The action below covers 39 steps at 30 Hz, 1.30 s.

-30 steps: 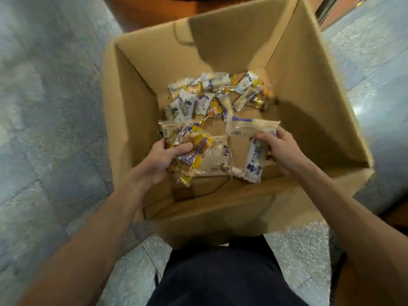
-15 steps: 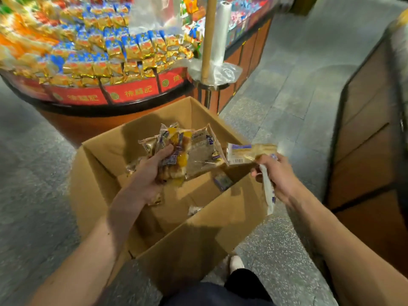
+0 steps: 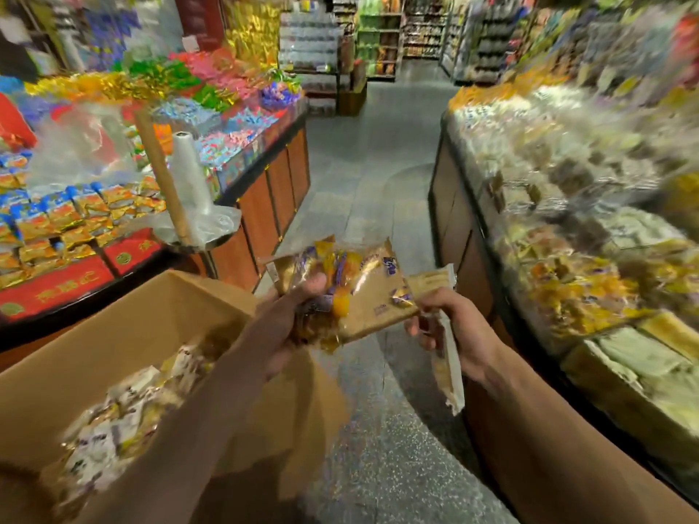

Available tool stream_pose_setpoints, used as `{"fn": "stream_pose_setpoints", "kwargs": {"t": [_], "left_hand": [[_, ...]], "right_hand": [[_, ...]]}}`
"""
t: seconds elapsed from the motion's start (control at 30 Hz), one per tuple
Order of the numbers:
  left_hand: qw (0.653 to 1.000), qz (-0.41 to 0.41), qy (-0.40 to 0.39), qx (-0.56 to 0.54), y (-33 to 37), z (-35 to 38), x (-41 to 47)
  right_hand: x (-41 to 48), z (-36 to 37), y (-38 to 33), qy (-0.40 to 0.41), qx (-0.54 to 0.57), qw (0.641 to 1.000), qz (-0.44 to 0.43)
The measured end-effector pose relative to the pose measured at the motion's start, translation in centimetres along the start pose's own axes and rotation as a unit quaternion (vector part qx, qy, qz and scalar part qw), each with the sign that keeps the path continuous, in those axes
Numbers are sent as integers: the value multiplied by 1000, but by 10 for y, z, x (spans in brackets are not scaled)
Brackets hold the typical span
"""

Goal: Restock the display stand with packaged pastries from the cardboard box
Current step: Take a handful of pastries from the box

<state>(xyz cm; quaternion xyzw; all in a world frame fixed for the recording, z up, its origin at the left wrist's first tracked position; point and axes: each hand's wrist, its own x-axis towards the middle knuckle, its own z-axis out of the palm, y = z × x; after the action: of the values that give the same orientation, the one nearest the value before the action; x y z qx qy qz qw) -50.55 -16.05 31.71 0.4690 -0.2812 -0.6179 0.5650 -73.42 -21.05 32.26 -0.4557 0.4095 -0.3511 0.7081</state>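
Far left we see the left display stand point(image 3: 56, 289), red-fronted and piled with blue and orange snack packs. At its right corner a wooden pole point(image 3: 160, 172) and a roll of clear bags point(image 3: 187, 172) stand side by side. In front of it the cardboard box point(image 3: 125, 327) sits open on the floor point(image 3: 378, 467), with loose packets point(image 3: 113, 421) in its bottom, blurred. The left hand point(image 3: 289, 325) is up past the box's far right corner. Its fingers curl round a bundle of packaged pastries point(image 3: 363, 293) with yellow and purple print, fanned up and to the right. Just beside it the right hand point(image 3: 464, 334) grips two long pastry packets point(image 3: 450, 374). One hangs down past the wrist; the other points up and left, overlapping the bundle's right edge. Both hands are over the aisle floor, between the two stands. The right display stand point(image 3: 590, 281) fills the right edge, heaped with clear-wrapped goods too blurred for us to name.
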Motion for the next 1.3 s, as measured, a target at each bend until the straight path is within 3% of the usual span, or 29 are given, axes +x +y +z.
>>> {"fn": "stream_pose_setpoints", "kwargs": {"t": [0.27,0.4,0.57,0.73,0.93,1.13,1.3], "left_hand": [[995,12,-54,79,-27,154,42],[987,23,-80,139,-34,203,65],[950,94,-88,286,-37,241,117],[915,122,-135,359,-45,265,202],[914,63,-215,337,-42,291,333],[927,-13,-232,294,-18,315,453],[920,-29,-239,309,-22,334,544]], "right_hand": [[-29,-120,-46,75,1,996,-52],[-30,-159,-59,56,-20,994,-92],[0,-196,-72,56,0,993,-104],[52,-236,-77,118,-23,988,-101],[138,-288,-107,196,3,978,-72],[238,-331,-140,248,35,966,-59],[294,-375,-150,261,89,961,-26]]}}
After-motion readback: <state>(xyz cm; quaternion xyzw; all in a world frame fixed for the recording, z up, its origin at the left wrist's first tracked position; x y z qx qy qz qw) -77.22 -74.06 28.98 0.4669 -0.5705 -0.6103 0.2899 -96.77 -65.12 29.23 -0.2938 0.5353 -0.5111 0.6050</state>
